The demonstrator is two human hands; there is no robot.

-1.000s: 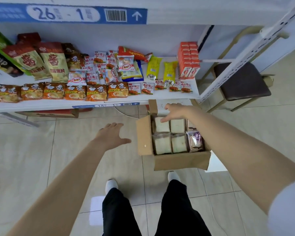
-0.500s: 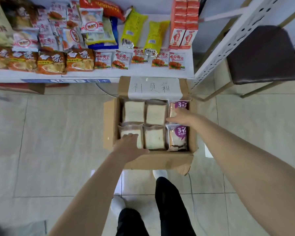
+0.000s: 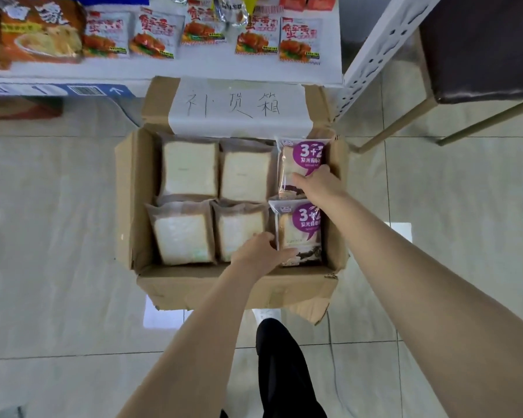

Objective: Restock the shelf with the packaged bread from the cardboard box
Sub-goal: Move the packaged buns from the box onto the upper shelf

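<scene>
Six bread pks inside open cardboard box (image 3: 130, 200) on tiled floor (image 3: 49, 236), just below front edge of shelf (image 3: 194, 70). Four plain white bread packs (image 3: 191, 168) in two rows at L and mid; two purple-label ones in R column. Left hand (image 3: 260, 251) at near purple-label pack (image 3: 299, 233), fingers curled round its lower-L edge, thumb across bottom corner. Right hand (image 3: 317, 184) on far purple-label pack (image 3: 296, 161), fingers bent over its lower-R part, gripping; fingertips partly hidden. Both pks lying in box, end to end, touching. Handwritten paper label (image 3: 233, 104) on far flap. Snack packets (image 3: 153, 34) in row on shelf. White perforated shelf upright (image 3: 375, 52) to R, dark-seated chair (image 3: 483, 46) beyond it.
</scene>
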